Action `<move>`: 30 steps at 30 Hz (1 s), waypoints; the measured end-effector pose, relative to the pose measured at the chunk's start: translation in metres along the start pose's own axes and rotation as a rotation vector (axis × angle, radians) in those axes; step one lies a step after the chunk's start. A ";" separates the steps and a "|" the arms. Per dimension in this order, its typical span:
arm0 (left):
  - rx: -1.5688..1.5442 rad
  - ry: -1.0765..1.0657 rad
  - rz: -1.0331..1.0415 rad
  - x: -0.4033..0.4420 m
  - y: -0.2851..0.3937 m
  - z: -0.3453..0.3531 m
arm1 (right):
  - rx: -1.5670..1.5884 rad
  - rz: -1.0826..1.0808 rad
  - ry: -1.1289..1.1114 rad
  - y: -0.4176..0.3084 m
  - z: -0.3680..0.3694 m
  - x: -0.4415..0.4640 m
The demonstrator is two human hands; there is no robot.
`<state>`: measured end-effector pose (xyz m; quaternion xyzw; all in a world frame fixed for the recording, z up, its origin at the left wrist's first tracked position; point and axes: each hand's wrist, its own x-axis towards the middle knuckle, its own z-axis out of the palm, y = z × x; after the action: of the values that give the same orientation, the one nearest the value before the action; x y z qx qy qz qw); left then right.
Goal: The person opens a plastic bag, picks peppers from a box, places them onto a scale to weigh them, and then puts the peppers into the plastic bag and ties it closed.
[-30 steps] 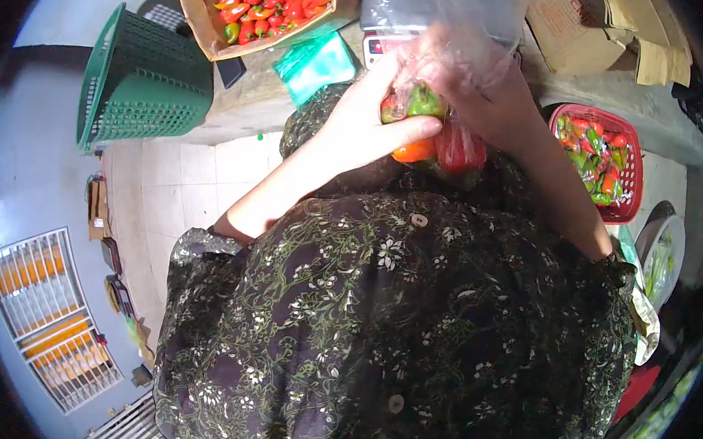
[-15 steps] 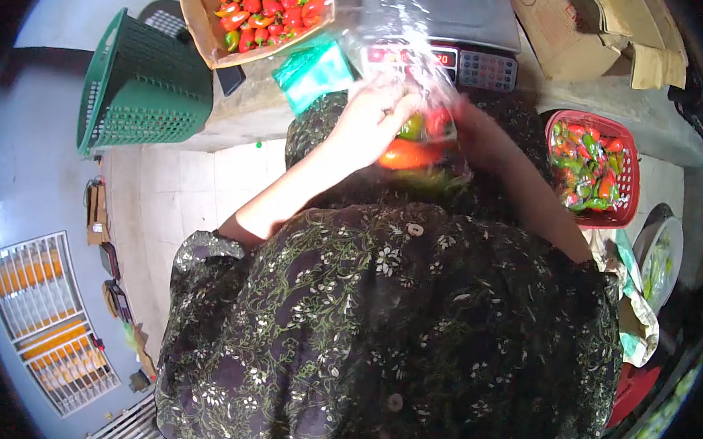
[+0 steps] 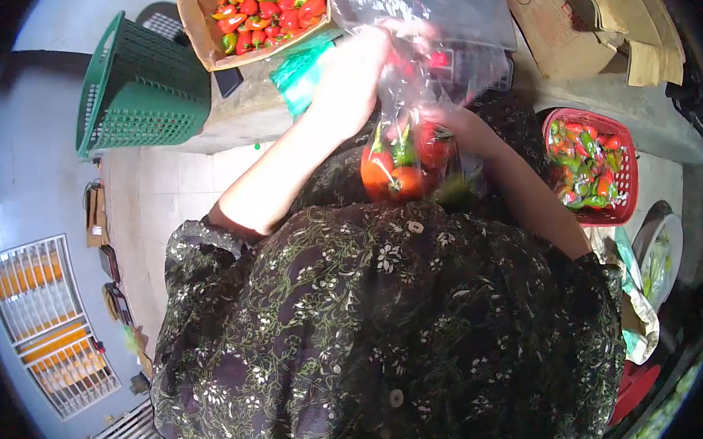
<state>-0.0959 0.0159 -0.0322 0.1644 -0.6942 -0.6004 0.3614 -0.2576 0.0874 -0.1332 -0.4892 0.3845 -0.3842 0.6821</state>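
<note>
A clear plastic bag [image 3: 403, 102] hangs over my lap with red, orange and green peppers [image 3: 403, 162] in its lower part. My left hand [image 3: 361, 67] is closed on the upper part of the bag. Lower down on the right, my right hand [image 3: 454, 125] grips the bag beside the peppers, its fingers partly blurred and seen through plastic. Behind the bag, a digital scale [image 3: 493, 71] is partly hidden by the plastic. A green plastic packet [image 3: 296, 79] lies on the ledge by my left wrist.
A cardboard box of peppers [image 3: 267, 13] stands at the upper left, near a phone [image 3: 228, 81] and a tall green basket [image 3: 145, 98]. On the right are a red basket of bagged peppers [image 3: 592, 166], a cardboard box [image 3: 564, 39] and a white bowl [image 3: 661, 258].
My left hand has moved up along the bag. The peppers now hang lower and nearer my body, and the plastic above them is drawn narrow. My right hand remains by the bag's right side.
</note>
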 end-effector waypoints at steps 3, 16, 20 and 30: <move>0.305 -0.176 0.025 -0.012 0.002 0.003 | -0.139 -0.058 0.067 0.000 -0.005 -0.001; 1.208 0.080 0.614 0.033 0.032 0.003 | -0.282 -0.308 -0.416 -0.067 0.029 -0.003; 0.987 0.097 0.545 0.045 0.033 0.000 | -0.280 -0.347 -0.363 -0.070 0.030 -0.002; 0.113 -0.348 -0.357 -0.007 0.004 0.013 | -0.484 -0.453 0.186 -0.031 0.013 -0.011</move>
<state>-0.0991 0.0307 -0.0313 0.1986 -0.7384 -0.6341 0.1148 -0.2545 0.0952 -0.0987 -0.6727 0.4067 -0.4663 0.4058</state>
